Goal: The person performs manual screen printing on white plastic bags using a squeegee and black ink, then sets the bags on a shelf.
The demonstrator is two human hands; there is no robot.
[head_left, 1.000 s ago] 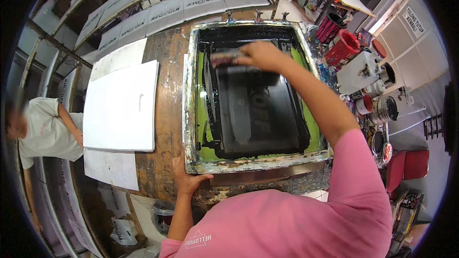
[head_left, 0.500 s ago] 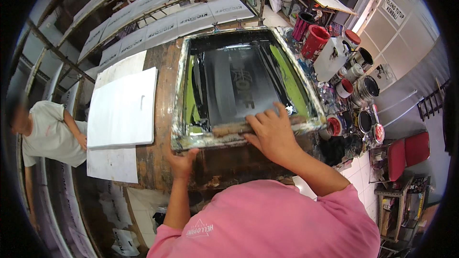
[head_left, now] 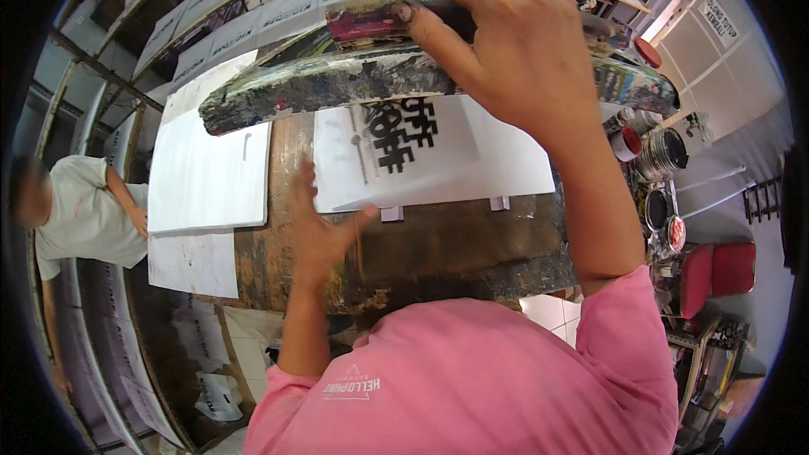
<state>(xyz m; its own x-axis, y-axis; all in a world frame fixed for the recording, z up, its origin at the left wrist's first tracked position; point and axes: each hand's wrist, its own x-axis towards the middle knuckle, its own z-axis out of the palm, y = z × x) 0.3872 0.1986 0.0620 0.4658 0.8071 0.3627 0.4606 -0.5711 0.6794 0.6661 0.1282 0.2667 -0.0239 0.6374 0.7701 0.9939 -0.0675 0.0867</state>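
Observation:
My right hand [head_left: 522,50] is closed on the squeegee [head_left: 366,25], its thumb pressed against the paint-stained handle. Below the squeegee, the screen-printing frame [head_left: 286,88] is tilted up, its near edge raised off the table. Whether my fingers also grip the frame is hidden. Under it lies a white sheet [head_left: 506,152] with bold black print, partly covered by the raised frame. My left hand [head_left: 324,232] is open, somewhat blurred, with thumb and fingers apart at the sheet's near left corner. It holds nothing.
A stack of white sheets [head_left: 206,173] lies on the wooden table [head_left: 455,244] at the left. A person [head_left: 88,211] stands beyond it. Racks at the back hold printed sheets [head_left: 291,13]. Paint tins [head_left: 661,156] crowd the right side; a red chair [head_left: 716,274] stands further right.
The frame, flat before, has its near edge swung up, uncovering the printed sheet. My right hand rose with the squeegee. My left hand left the frame's near left corner and moved up slightly, opening.

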